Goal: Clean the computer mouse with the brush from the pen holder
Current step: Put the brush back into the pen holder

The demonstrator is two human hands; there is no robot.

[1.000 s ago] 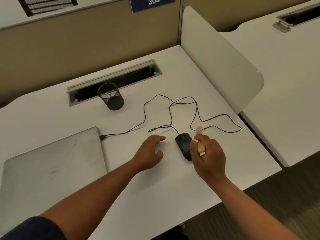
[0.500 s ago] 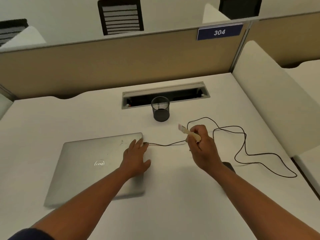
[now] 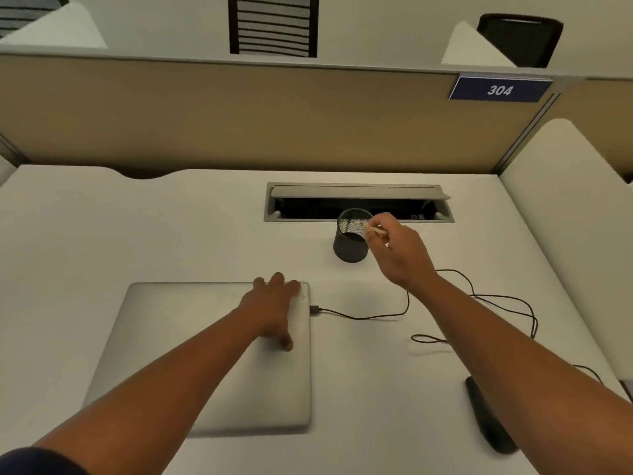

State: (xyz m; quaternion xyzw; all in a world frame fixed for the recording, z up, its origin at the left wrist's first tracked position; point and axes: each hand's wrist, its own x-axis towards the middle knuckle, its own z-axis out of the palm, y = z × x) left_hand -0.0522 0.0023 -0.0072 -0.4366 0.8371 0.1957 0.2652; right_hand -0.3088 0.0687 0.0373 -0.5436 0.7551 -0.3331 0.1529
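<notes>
My right hand (image 3: pixel 399 250) grips a small brush (image 3: pixel 363 227) with a pale wooden handle, its bristle end held over the mouth of the black mesh pen holder (image 3: pixel 349 248). The black computer mouse (image 3: pixel 486 416) lies at the near right of the desk, partly hidden under my right forearm. Its black cable (image 3: pixel 359 316) loops across the desk to a plug beside the laptop. My left hand (image 3: pixel 274 303) rests flat, fingers spread, on the far right corner of the closed silver laptop (image 3: pixel 191 354).
An open cable tray (image 3: pixel 358 202) is set into the white desk (image 3: pixel 102 228) just behind the pen holder. A tan partition wall (image 3: pixel 239 118) closes the back, and a white side divider (image 3: pixel 565 214) stands on the right.
My right hand has carried the brush away from the mouse and forward to the pen holder. My left hand left the mouse's side and settled on the laptop. The view swung up and left.
</notes>
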